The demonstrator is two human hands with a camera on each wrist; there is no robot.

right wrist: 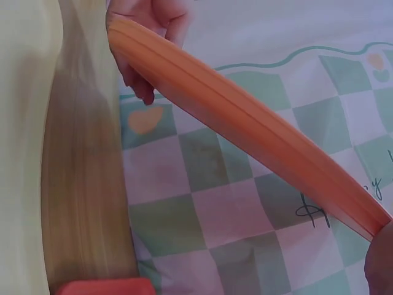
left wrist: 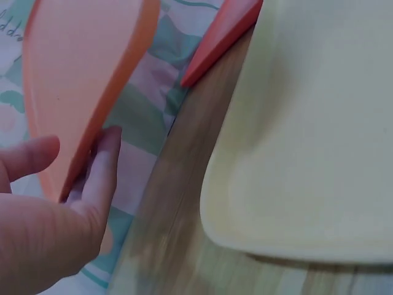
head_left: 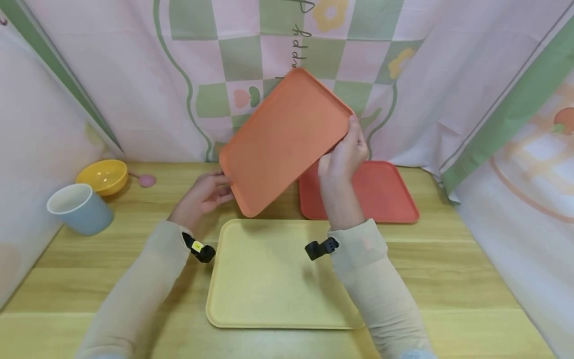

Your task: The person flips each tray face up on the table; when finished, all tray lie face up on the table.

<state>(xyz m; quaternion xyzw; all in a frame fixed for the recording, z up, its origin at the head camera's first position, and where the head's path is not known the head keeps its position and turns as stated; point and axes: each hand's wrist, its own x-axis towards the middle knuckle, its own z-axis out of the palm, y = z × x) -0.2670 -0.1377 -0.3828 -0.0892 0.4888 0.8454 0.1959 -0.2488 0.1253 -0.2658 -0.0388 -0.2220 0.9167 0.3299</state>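
Observation:
An orange tray is held tilted above the table, its inner face towards the head camera. My right hand grips its lower right edge, thumb at the front and the other fingers hidden behind. At the opposite end, my left hand is cupped round the lower left edge. The left wrist view has the thumb in front of the tray and the fingers behind its rim. Below both hands lies a pale yellow tray flat on the table. A red tray rests farther back, partly covered by my right hand and forearm.
On the left of the wooden table stand a grey-blue cup and a yellow bowl, with a pink spoon beside the bowl. A checked curtain hangs close behind the table, and cloth borders both sides.

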